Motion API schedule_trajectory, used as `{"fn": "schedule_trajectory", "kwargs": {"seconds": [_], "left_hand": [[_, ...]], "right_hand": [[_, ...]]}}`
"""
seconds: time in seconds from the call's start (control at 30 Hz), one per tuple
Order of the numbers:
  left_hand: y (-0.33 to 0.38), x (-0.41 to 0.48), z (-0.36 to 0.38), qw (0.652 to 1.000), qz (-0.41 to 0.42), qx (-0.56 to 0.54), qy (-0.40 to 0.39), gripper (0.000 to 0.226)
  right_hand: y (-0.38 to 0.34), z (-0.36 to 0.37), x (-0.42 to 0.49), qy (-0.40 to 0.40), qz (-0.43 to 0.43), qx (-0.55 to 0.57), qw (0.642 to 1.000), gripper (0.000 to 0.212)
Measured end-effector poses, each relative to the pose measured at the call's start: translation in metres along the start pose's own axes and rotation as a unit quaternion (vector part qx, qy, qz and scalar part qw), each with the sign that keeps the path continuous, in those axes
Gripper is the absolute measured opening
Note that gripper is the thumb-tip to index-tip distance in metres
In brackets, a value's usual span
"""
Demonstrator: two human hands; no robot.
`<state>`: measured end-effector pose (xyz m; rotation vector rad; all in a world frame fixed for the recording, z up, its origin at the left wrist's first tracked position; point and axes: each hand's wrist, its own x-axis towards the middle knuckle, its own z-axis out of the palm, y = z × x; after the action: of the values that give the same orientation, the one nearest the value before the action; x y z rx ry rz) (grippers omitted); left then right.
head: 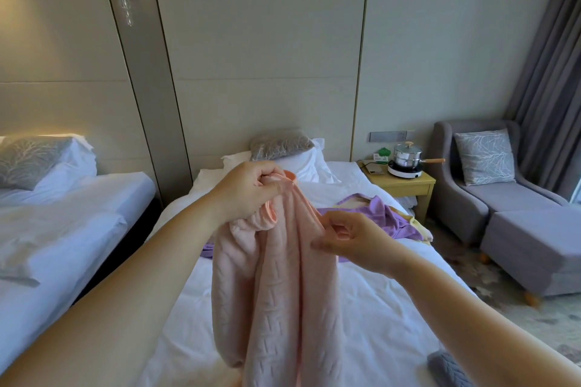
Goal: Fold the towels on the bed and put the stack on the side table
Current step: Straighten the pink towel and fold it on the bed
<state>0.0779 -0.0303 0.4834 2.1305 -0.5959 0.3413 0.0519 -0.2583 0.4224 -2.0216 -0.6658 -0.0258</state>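
Observation:
A pink textured towel [276, 292] hangs bunched in the air over the white bed [377, 308]. My left hand [248, 188] grips its top edge, raised above the bed. Lower and to the right, my right hand [352, 239] pinches the towel's side edge. Behind the pink towel a purple towel [377, 217] lies crumpled on the bed, with a bit of yellow cloth [421, 229] at its right end. A grey towel [446, 367] shows at the bed's near right edge. The wooden side table [408, 185] stands right of the bed's head.
On the side table sit a small hotplate with a lidded steel pot [405, 160] and some small items. A grey armchair [478, 173] and footstool [534, 248] stand to the right by the curtains. A second bed [63, 214] lies on the left. Pillows [283, 151] rest at the headboard.

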Motion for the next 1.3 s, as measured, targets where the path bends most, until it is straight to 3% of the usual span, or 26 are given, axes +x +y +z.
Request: {"fn": "schedule_trajectory", "kwargs": {"seconds": [0.27,0.33,0.47,0.57,0.63,0.7,0.8,0.87,1.13,1.3], "left_hand": [[-0.019,0.003,-0.037,0.975,-0.075,0.043,0.203,0.017],[-0.027,0.000,-0.044,0.966,-0.097,0.048,0.233,0.019],[-0.042,-0.008,-0.049,0.953,-0.130,0.067,0.264,0.024],[-0.051,-0.014,-0.052,0.950,-0.185,0.108,0.227,0.024],[-0.052,-0.017,-0.047,0.944,-0.222,0.204,0.134,0.024],[-0.046,-0.020,-0.032,0.953,-0.187,0.237,0.036,0.035],[-0.018,-0.027,0.001,0.985,-0.096,0.070,-0.122,0.054],[-0.009,-0.029,0.017,0.980,-0.075,-0.020,-0.183,0.045],[-0.004,-0.022,0.031,0.994,-0.036,0.014,-0.106,0.017],[-0.012,-0.014,0.016,0.999,-0.007,0.029,-0.024,0.016]], "right_hand": [[0.012,-0.009,0.001,-0.016,0.041,-0.064,0.997,0.025],[0.012,-0.014,0.003,-0.030,0.053,-0.084,0.995,0.017],[0.006,-0.019,0.007,-0.004,0.041,-0.098,0.994,0.022],[-0.005,-0.023,0.013,0.038,0.018,-0.078,0.996,0.015],[-0.014,-0.022,0.018,0.034,-0.005,-0.083,0.996,0.009],[-0.022,-0.016,0.022,0.016,-0.032,-0.078,0.996,0.010],[-0.031,-0.006,0.029,-0.015,-0.048,-0.064,0.997,0.014],[-0.033,-0.005,0.032,-0.023,-0.052,-0.068,0.996,0.012],[-0.027,-0.012,0.019,-0.002,-0.004,-0.051,0.999,0.004],[-0.013,-0.025,0.006,-0.015,0.054,-0.079,0.995,0.012]]}}
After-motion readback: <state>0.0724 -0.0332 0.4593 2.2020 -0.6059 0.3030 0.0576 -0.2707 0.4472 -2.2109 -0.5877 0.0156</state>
